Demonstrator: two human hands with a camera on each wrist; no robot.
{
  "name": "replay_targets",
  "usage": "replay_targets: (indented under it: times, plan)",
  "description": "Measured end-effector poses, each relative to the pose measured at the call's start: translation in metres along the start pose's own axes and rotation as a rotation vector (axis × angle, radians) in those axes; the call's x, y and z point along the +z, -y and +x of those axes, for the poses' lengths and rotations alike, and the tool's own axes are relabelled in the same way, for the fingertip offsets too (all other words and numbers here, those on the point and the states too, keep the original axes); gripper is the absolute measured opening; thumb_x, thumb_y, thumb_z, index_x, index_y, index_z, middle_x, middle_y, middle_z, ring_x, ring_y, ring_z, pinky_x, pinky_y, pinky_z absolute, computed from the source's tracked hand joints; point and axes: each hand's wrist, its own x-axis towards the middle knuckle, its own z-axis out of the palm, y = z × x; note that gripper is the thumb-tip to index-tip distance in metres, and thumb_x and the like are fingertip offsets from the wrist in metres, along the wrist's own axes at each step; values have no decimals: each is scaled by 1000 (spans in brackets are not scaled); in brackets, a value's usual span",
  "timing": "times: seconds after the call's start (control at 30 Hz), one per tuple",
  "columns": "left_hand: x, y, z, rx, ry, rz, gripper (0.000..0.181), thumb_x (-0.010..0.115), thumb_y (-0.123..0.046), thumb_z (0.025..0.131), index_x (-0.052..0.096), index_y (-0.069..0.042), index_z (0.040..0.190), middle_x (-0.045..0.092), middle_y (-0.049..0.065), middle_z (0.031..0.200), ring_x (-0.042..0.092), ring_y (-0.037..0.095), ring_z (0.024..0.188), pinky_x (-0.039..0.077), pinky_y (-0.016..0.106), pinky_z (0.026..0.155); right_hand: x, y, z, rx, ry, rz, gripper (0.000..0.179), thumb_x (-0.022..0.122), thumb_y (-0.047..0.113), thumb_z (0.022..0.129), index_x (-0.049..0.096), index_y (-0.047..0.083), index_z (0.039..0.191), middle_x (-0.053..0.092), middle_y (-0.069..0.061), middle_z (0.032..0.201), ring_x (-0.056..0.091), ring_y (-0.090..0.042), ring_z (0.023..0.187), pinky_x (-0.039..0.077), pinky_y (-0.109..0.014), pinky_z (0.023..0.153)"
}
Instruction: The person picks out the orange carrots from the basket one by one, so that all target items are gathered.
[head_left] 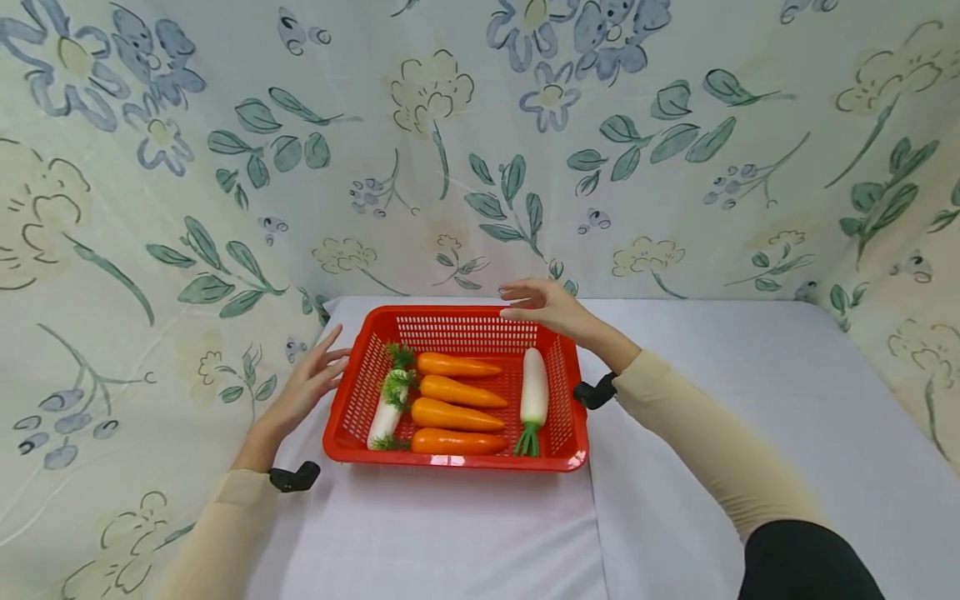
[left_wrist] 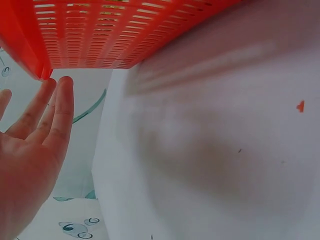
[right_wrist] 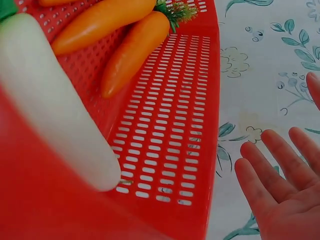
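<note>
Red plastic basket (head_left: pixel 450 463), slotted walls, sits on a white-covered table (head_left: pixel 450 542); clock centred on it, head view, 12 away from the wearer. Inside: four orange carrots (head_left: pixel 459 415), one above another, tips toward 3. White radish (head_left: pixel 534 387) at 3, green stalks toward 6; second white radish (head_left: pixel 385 417) at 9, ferny greens (head_left: pixel 401 356) across its upper end.

Left hand (head_left: pixel 302 388) at 9, just outside the rim, fingers extended and loosely spread, nothing gripped; cannot tell whether fingertips touch the rim. Right hand (head_left: pixel 551 310) at about 2, by the far corner, open, fingers lightly bent, thumb apart, nothing gripped. Cream sleeves (head_left: pixel 705 450) on both arms, black strap at each wrist; dark band on the right arm at 4.

Surface: cloth smooth, pale, faintly lilac. One crease or seam (head_left: pixel 597 525) runs down toward 5. Left wrist view: soft shadow beside the basket, small orange-red speck (left_wrist: pixel 300 106), a few dark flecks. Bare cloth stretches out past 3; far right corner rounded.

Room: printed fabric (head_left: pixel 420 221) hangs close behind from 9 through 12 to 2. Blue flowers, yellowish blooms, green leaf sprays, berries on off-white. Light even.
</note>
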Motion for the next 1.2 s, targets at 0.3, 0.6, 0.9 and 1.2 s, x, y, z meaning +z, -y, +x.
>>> replay_targets:
  times: [0.3, 0.6, 0.9, 1.2]
  plan:
    - [5, 5, -2, -55, -19, -104, 64, 53, -28, 105, 21, -27, 161, 41, 23, 144, 55, 12, 116, 49, 20, 94, 30, -14, 21, 33, 60, 100, 51, 69, 13, 95, 52, 1, 142, 56, -24, 137, 55, -34, 126, 45, -50, 105]
    - [11, 5, -3, -65, -20, -194, 61, 53, -27, 104, 27, -20, 159, 46, 19, 134, 60, 14, 109, 55, 27, 89, 58, -17, 35, 101, 95, 97, 52, 74, 12, 92, 55, -2, 139, 58, -21, 135, 59, -33, 120, 50, -44, 100]
    - [13, 4, -3, -78, -16, -181, 59, 56, -28, 103, 33, -19, 157, 43, 18, 137, 57, 16, 110, 55, 26, 87, 85, -23, 48, 155, 87, 144, 49, 75, 1, 88, 58, -7, 133, 59, -23, 134, 61, -36, 118, 55, -38, 93]
    - [14, 7, -3, -55, -19, -208, 59, 58, -25, 103, 35, -16, 156, 46, 12, 131, 61, 14, 103, 57, 28, 85, 107, -35, 60, 208, 81, 163, 46, 76, -5, 84, 63, -6, 129, 62, -20, 130, 63, -34, 114, 56, -36, 91]
